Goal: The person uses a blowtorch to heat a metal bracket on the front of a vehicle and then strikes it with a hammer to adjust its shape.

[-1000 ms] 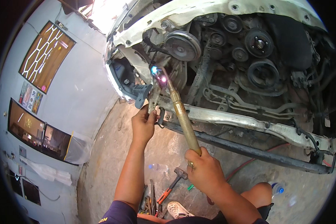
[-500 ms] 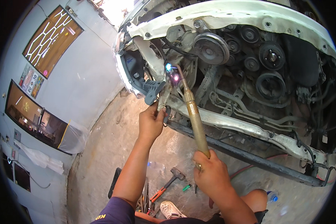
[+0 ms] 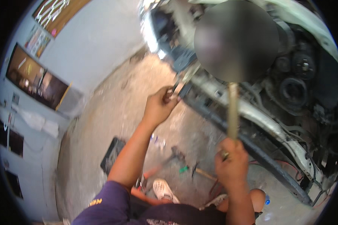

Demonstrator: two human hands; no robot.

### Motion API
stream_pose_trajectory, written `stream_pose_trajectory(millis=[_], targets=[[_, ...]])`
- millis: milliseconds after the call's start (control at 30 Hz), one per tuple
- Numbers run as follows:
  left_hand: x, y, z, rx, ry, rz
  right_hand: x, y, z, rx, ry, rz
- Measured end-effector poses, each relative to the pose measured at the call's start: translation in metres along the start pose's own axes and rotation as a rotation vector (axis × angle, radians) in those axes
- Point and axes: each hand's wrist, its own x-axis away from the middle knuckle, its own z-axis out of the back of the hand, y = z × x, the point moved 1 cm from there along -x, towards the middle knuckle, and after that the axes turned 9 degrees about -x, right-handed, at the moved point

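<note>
My right hand is wrapped round the brass handle of a gas torch, which points up toward the car's front end. A round grey blur hides the torch's tip and the metal around it. My left hand has its fingers curled together beside the lower left corner of the car's white front crossmember. What those fingers pinch is smeared by motion. Just above them is a grey plastic bracket below the headlight.
A dark bar runs below the crossmember. On the concrete floor lie a hammer with an orange handle, a second hammer, a green object and a black tray. A red hose trails near my feet. A pale wall stands left.
The view has shifted and blurred, with the car now farther right. My left hand sits lower relative to the bracket. The bright flame seen earlier at the torch's tip is now covered by the grey blur.
</note>
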Motion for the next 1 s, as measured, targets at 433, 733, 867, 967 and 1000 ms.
stream_pose_trajectory(millis=[433,733,867,967,1000], targets=[[0.284,-0.343,-0.053,-0.620,-0.893,0.883,0.045,0.032,-0.010,-0.257,0.097,-0.394],[0.337,-0.359,-0.139,-0.540,-0.521,1.091,0.069,0.047,-0.022,-0.233,0.132,-0.386],[0.384,-0.431,-0.161,-0.577,-0.403,1.053,0.066,0.059,-0.028,-0.284,0.117,-0.394],[0.379,-0.417,-0.189,-0.477,-0.398,0.943,0.071,0.067,-0.024,-0.255,0.205,-0.373],[0.383,-0.430,-0.168,-0.474,-0.260,0.944,0.062,0.061,-0.027,-0.228,0.184,-0.323]])
